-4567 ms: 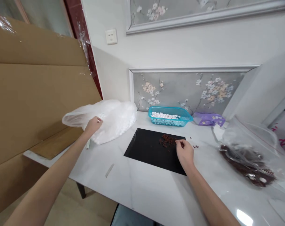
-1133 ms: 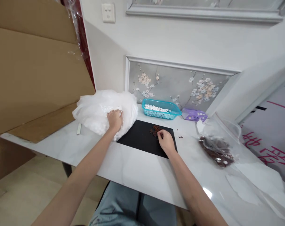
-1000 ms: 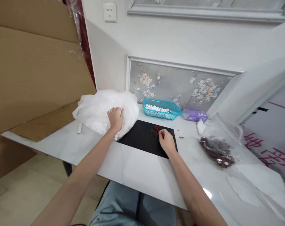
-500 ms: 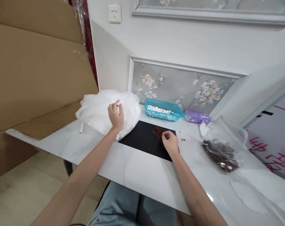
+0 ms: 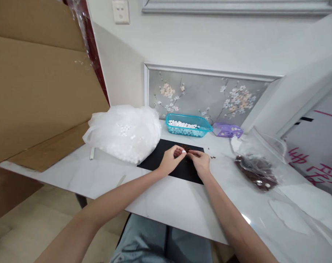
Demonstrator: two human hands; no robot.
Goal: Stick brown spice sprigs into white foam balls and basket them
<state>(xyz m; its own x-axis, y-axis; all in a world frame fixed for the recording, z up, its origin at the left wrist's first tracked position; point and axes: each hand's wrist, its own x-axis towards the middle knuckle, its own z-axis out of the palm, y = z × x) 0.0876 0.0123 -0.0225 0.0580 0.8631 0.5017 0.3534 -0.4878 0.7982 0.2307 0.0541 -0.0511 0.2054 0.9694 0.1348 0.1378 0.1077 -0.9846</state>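
Over the black mat (image 5: 152, 159), my two hands meet fingertip to fingertip. Between thumb and forefinger, my left hand (image 5: 171, 159) pinches a small white ball (image 5: 184, 151). My right hand (image 5: 200, 160) is closed in a pinch close beside the ball; whatever its fingertips hold is too small to make out. Behind the fingers, small dark brown pieces (image 5: 185, 147) lie on the mat, partly hidden by my hands. A big translucent bag of white balls (image 5: 124, 133) sits left of the mat.
A blue basket (image 5: 204, 132) with white balls stands behind the mat, beside a purple packet (image 5: 227, 130). At right lies a clear bag of brown pieces (image 5: 256, 173). A few loose brown bits (image 5: 213, 157) dot the white table (image 5: 166, 197). Cardboard (image 5: 39, 80) stands at left.
My left hand has come down from above the white bag to the mat, bringing a white ball to my right hand. The right hand stays over the mat, near the brown pieces.
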